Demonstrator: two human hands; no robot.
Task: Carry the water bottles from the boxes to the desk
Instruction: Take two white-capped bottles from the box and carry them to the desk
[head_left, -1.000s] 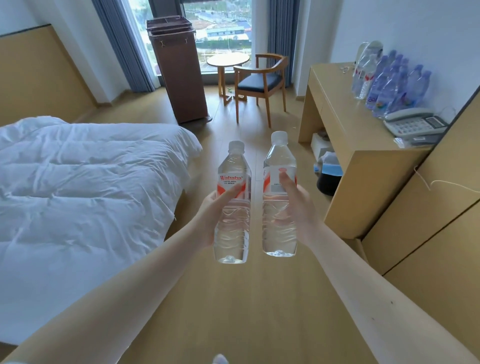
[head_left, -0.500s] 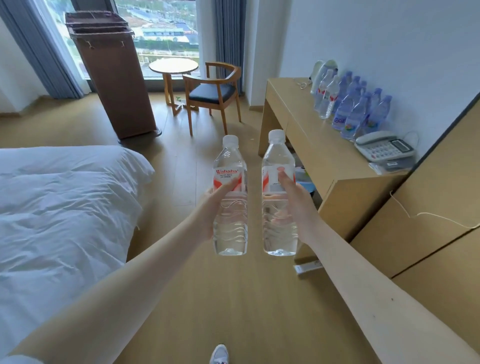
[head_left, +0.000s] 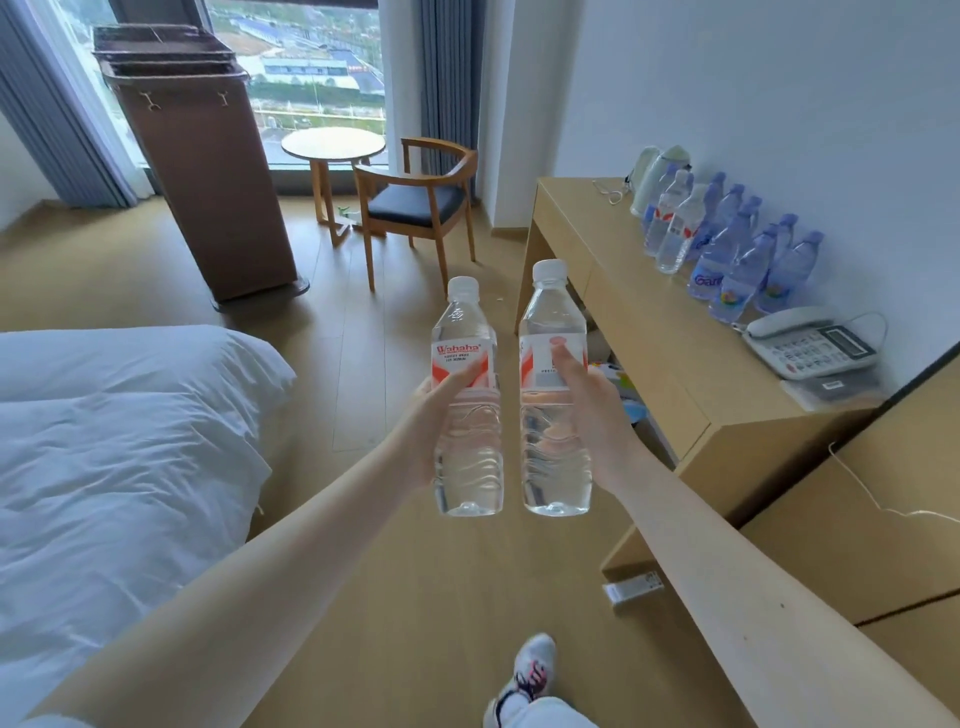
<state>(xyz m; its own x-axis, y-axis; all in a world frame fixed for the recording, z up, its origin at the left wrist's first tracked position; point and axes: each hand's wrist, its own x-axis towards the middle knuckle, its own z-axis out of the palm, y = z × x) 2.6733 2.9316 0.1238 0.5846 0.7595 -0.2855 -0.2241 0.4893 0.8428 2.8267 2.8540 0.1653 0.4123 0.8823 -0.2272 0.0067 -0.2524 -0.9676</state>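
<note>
We held two water bottles out in front of us, one in each hand. Our left hand (head_left: 428, 415) was curled around the middle of the left bottle (head_left: 467, 462), thumb across its label. Our right hand (head_left: 595, 410) gripped the right bottle (head_left: 553, 457) the same way, thumb lying up the label. Both bottles were upright in the air, side by side and just apart, above a pale wooden floor (head_left: 426, 597).

A white bed (head_left: 119, 441) lay to our left. A light wooden desk (head_left: 649, 338) ran along the white wall to our right, near the right bottle. A tall brown cabinet (head_left: 202, 171) stood by the window, with a wooden chair (head_left: 415, 208) and a small round table (head_left: 332, 143) close by. On the desk, a cluster of bottles (head_left: 727, 249) stood against the wall, with a telephone (head_left: 813, 345) beside them.

The held bottles were clear plastic, ribbed below, with white caps and red-and-white labels. The left one read "Wahaha".
</note>
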